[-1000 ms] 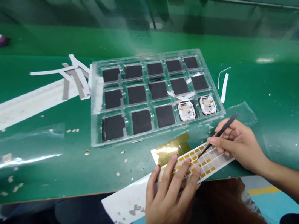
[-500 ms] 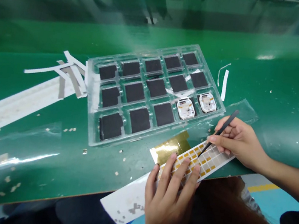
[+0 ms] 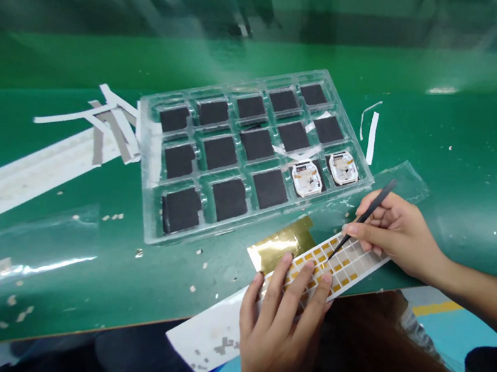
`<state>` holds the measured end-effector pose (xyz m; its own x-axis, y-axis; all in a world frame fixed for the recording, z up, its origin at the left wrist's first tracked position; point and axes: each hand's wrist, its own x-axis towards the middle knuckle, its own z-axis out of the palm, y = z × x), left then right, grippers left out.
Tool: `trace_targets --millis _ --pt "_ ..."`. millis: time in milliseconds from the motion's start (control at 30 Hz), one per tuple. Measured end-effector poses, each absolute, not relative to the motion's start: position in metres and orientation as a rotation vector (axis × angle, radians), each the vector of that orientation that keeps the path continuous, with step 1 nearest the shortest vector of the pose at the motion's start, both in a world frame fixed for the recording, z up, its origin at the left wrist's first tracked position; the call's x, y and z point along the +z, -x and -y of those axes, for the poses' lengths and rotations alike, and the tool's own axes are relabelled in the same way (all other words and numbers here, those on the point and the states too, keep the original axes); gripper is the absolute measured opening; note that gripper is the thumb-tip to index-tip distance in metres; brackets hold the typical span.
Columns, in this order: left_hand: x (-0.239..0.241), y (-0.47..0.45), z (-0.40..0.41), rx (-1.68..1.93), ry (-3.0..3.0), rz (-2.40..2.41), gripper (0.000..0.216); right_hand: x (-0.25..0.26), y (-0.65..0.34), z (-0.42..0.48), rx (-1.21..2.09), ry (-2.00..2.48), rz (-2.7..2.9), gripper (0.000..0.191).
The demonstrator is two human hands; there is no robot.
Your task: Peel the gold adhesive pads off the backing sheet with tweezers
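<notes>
My right hand (image 3: 393, 232) pinches a pair of black tweezers (image 3: 371, 210), tips pointing down onto a sheet of small amber stickers (image 3: 348, 272). With fingers spread, my left hand (image 3: 286, 319) lies on the near part of this sheet and hides some of it. Under it sits a white backing strip (image 3: 204, 337) with small grey bits, sticking out past the table edge. A shiny gold film (image 3: 284, 243) lies beside the sheet. Whether the tweezer tips grip a sticker is too small to tell.
A clear plastic tray (image 3: 222, 230) with black pads in its pockets stands beyond my hands. Two white-framed parts (image 3: 306, 180) sit in its near right pockets. Paper strips (image 3: 118, 126) and a long white sheet (image 3: 30, 181) lie left. Small scraps dot the green table (image 3: 118, 278).
The tweezers and both hands stay almost in place over the sticker sheet. The tray and table shift slightly left in view, as the camera moves a little.
</notes>
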<state>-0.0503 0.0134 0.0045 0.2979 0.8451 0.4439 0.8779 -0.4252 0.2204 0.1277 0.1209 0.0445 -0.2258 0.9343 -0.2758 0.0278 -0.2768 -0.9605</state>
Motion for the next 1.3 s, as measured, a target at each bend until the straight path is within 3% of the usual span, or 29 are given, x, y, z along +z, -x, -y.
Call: trace_targets --millis 400,667,1000,1300 --pt "-0.002 0.041 -0.012 -0.961 2.373 1.692 0.024 0.044 -0.128 -0.12 1.622 1.254 1.208 0.031" --pt "-0.003 0.046 -0.012 -0.717 2.464 1.596 0.031 0.038 -0.131 -0.122 1.649 1.193 1.013 0.032" --pt "-0.017 0.035 -0.025 -0.712 2.126 1.447 0.018 0.055 -0.161 -0.139 1.451 1.284 1.001 0.043" --pt "-0.021 0.045 -0.018 -0.77 2.32 1.57 0.039 0.049 -0.131 -0.14 1.618 1.196 1.052 0.034"
